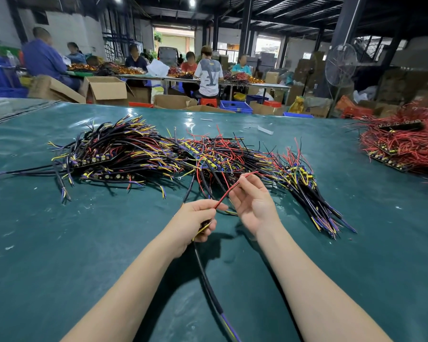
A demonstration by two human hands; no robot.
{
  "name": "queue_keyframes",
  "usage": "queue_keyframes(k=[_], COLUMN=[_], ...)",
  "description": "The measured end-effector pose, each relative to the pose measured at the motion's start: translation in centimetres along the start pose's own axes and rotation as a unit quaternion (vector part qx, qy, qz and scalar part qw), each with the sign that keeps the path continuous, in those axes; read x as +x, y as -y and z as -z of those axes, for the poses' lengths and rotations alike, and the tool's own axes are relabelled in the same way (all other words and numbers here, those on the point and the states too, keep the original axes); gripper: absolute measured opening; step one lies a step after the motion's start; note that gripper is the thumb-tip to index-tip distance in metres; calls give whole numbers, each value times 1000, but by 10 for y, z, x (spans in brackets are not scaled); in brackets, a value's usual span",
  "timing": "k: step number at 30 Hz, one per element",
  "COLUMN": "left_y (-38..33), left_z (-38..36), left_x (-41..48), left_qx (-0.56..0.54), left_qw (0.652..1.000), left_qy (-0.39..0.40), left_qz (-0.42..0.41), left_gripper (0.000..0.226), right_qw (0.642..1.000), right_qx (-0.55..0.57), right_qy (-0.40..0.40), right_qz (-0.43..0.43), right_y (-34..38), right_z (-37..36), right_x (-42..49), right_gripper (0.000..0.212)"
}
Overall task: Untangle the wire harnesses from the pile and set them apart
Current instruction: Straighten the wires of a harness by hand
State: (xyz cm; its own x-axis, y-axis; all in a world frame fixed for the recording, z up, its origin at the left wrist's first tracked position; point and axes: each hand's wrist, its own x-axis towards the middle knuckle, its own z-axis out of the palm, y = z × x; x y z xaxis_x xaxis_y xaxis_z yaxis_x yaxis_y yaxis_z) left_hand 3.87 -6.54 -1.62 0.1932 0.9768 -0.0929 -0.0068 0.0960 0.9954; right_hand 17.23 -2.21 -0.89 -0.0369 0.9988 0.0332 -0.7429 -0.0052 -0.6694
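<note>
Nearer the person than the pile (158, 154) of harnesses, both forearms reach forward over the green desk (84, 267). The left grip (195, 223), knuckles up, is closed round a black cable (208, 280) with yellow leads and pinches the near end of a red wire (227, 191). The right grip (252, 206), palm turned up and fingers loosely curled, holds the same wire's far end at the fingertips. The cable trails back toward the person.

Recommended: hold the left anchor firm, draw the red wire out along its length rather than sideways, and pause if neighbouring strands lift. A red heap (400, 144) lies well apart from the pile.
</note>
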Motion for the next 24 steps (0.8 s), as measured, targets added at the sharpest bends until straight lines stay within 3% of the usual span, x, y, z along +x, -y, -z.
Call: queue_keyframes(k=[6, 12, 15, 20, 24], left_y=[2, 4, 3, 4, 3], left_z=[-3, -3, -1, -3, -7], left_x=[2, 3, 2, 3, 2], left_qx=[-23, 19, 12, 29, 40], left_qw=[1000, 999, 999, 998, 996], left_qy=[-10, 38, 39, -61, -86], left_qz=[1, -15, -1, 7, -5], left_gripper=[31, 30, 30, 26, 26], right_qw=[973, 955, 959, 961, 969], right_qx=[-177, -236, -233, -212, -157], right_qy=[-80, -113, -109, -121, -136], right_qz=[124, 140, 115, 127, 136], right_y=[4, 12, 13, 13, 20], right_z=[9, 14, 15, 15, 12], right_x=[4, 8, 9, 10, 11], right_gripper=[23, 25, 24, 23, 23])
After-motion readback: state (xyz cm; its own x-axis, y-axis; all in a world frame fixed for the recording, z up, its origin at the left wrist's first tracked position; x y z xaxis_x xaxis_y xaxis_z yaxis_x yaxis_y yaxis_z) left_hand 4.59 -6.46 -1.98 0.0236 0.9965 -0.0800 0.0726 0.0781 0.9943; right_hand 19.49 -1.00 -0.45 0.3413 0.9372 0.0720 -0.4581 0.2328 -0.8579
